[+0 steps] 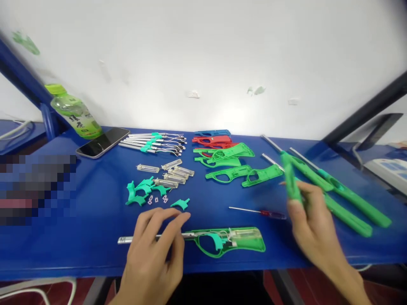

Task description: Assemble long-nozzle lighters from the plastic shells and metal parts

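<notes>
In front of me lies an open green lighter half (259,245), with a clear fuel tank (244,234), a teal trigger (218,241) and thin wires in it. Its metal tube (124,240) points left. My left hand (155,250) is over the tube, fingers bent round it near the shell's front; the exact contact is partly hidden. Raised at the right, my right hand (313,224) grips a green shell half (291,180), slightly blurred, between thumb and fingers. A screwdriver (270,214) with a dark red handle lies between the hands, behind the open lighter.
Loose teal triggers (140,192), clear tanks (174,176) and wired metal tubes (143,142) lie at left centre. Green shell halves (227,154) are behind; closed green lighters (356,201) lie right. A phone (103,142) and bottle (74,112) stand by the wall (203,51).
</notes>
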